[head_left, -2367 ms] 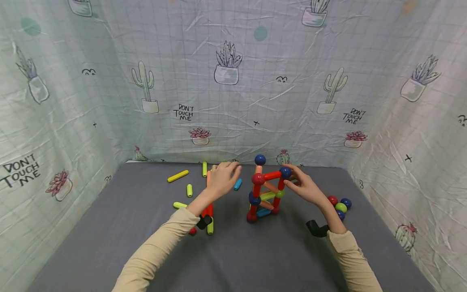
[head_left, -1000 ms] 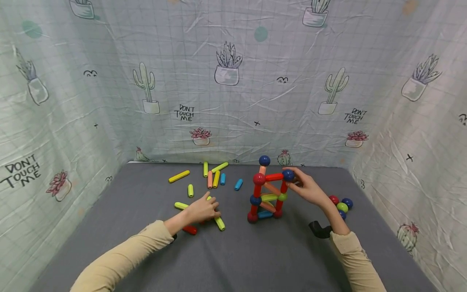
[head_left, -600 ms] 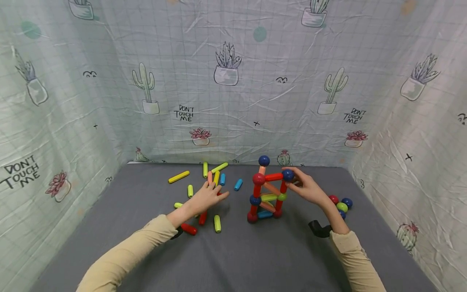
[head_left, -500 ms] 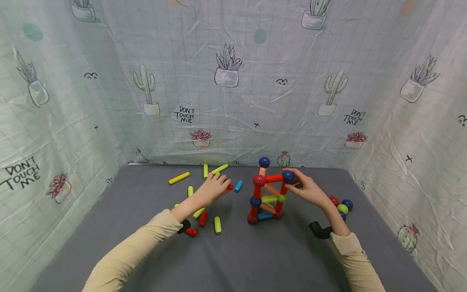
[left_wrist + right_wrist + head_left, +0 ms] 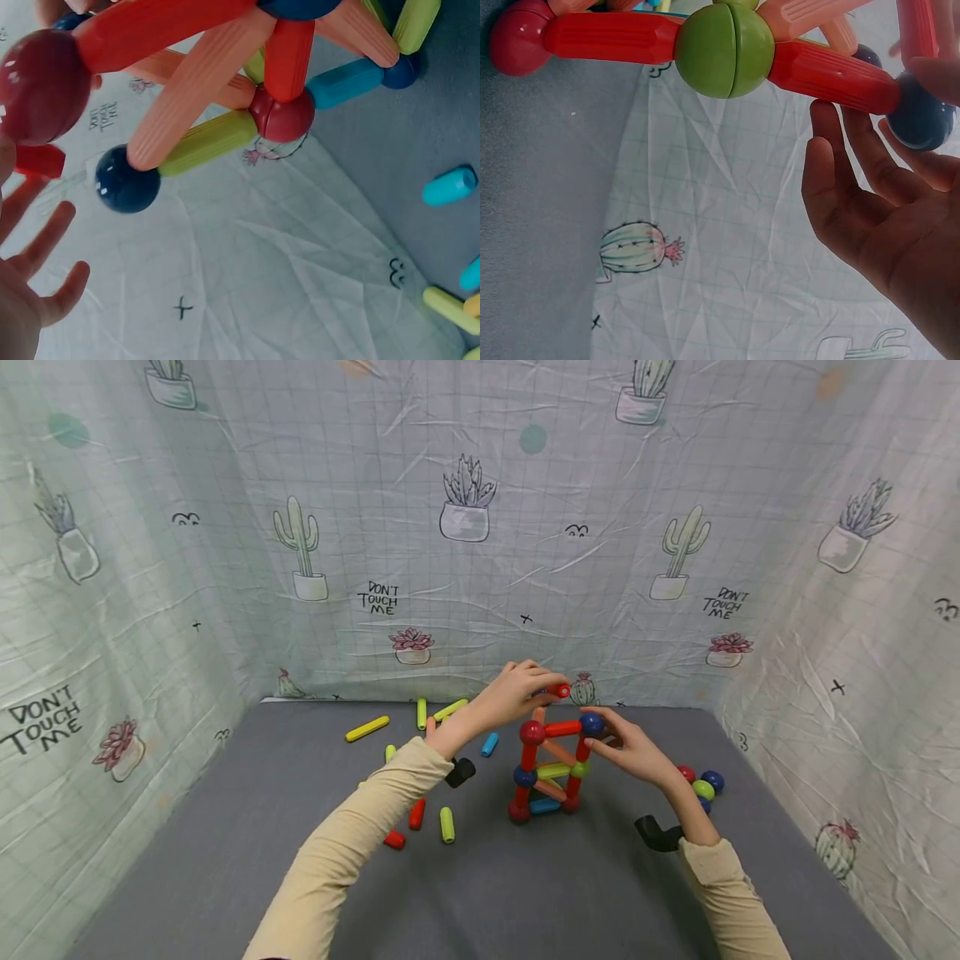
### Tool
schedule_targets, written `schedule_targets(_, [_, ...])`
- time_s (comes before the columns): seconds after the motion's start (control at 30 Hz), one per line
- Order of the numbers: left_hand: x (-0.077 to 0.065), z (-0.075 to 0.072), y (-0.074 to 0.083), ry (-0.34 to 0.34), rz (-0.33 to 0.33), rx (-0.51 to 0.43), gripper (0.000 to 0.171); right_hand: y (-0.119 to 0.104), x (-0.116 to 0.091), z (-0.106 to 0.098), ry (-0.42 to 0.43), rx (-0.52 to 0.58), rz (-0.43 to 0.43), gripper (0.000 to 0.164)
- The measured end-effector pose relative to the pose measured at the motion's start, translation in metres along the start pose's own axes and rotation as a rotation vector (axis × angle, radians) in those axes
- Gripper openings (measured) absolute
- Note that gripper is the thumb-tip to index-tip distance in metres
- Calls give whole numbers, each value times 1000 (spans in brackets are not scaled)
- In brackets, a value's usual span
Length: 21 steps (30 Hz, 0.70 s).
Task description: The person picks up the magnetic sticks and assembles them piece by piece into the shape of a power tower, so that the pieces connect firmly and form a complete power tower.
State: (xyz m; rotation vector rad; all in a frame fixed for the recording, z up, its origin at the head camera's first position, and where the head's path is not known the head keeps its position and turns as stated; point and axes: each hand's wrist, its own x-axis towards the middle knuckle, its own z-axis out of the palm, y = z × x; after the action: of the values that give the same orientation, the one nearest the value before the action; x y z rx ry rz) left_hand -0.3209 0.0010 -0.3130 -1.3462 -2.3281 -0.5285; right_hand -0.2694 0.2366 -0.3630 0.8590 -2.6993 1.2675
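A tower of magnetic rods and balls stands on the grey table, with red rods (image 5: 562,727) and a red ball (image 5: 532,732) at its upper front. My left hand (image 5: 506,695) pinches a loose red rod (image 5: 561,690) above the tower's top, its end facing the camera. Behind those fingers, the tall back blue ball is mostly hidden. At the tower's upper right corner, my right hand (image 5: 633,750) holds a blue ball (image 5: 592,724) between thumb and fingers. Below that ball, a red rod (image 5: 836,79) runs down to a green ball (image 5: 724,51) in the right wrist view.
Left of the tower lie loose rods: a yellow one (image 5: 367,728), a blue one (image 5: 490,744), a yellow-green one (image 5: 447,825) and red ones (image 5: 417,814). Several balls (image 5: 703,789) cluster at the right. A printed curtain (image 5: 465,593) encloses the table's back and sides.
My left hand went down to the loose rods, picked up a red rod and carried it up and right to the tower's top. The right hand has kept hold of the corner blue ball.
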Motion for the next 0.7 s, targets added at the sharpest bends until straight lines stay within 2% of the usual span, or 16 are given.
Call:
schedule_targets(0.1, [6, 7, -2, -76, -26, -36, 32, -1, 0, 0, -3, -4, -6, 48])
schedule_targets(0.2, [9, 13, -4, -119, -34, -26, 31, -2, 0, -1, -21, 5, 3, 48])
schedule_targets(0.4, [10, 16, -4, -145, -10, 43, 30, -1, -1, 0, -21, 10, 12, 48])
schedule_targets(0.7, [17, 12, 1, -216, 24, 174, 34, 2, -1, -2, -10, -4, 11, 50])
